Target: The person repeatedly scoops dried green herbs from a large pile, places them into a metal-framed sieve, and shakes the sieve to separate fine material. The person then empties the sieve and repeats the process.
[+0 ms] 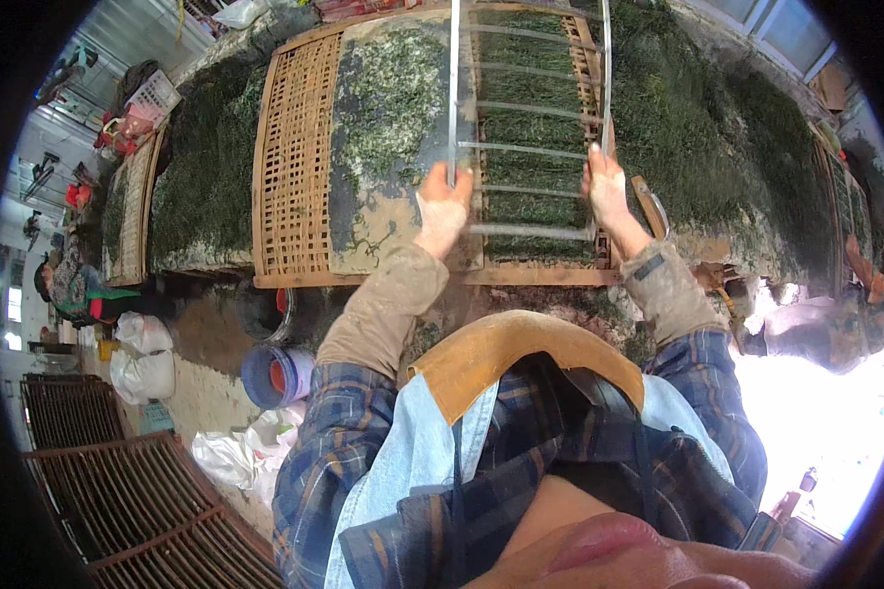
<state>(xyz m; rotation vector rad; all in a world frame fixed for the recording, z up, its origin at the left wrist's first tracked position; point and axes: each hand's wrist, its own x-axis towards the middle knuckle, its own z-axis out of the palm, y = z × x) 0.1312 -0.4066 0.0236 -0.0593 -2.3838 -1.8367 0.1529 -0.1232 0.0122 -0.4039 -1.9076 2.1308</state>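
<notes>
My left hand (443, 205) grips the left rail of a ladder-like metal frame (530, 150). On the opposite rail, my right hand (608, 190) holds the same frame, thumb on top. Thin crossbars run between the rails, slightly blurred. Beneath them lies a strip of dark green shredded plant matter (534, 132) on a woven bamboo tray (295, 162). Left of the frame, a grey board (383, 232) rests on the tray, strewn with green scraps. A curved-handled wooden tool (650, 208) lies right of my right hand.
Dark green plant heaps (206, 169) flank the tray, another heap (707, 140) being at right. Below left are a blue bucket (261, 377), white sacks (141, 364) and slatted racks (147, 508). A person (77, 283) is at far left; another person's arm (858, 261) shows at far right.
</notes>
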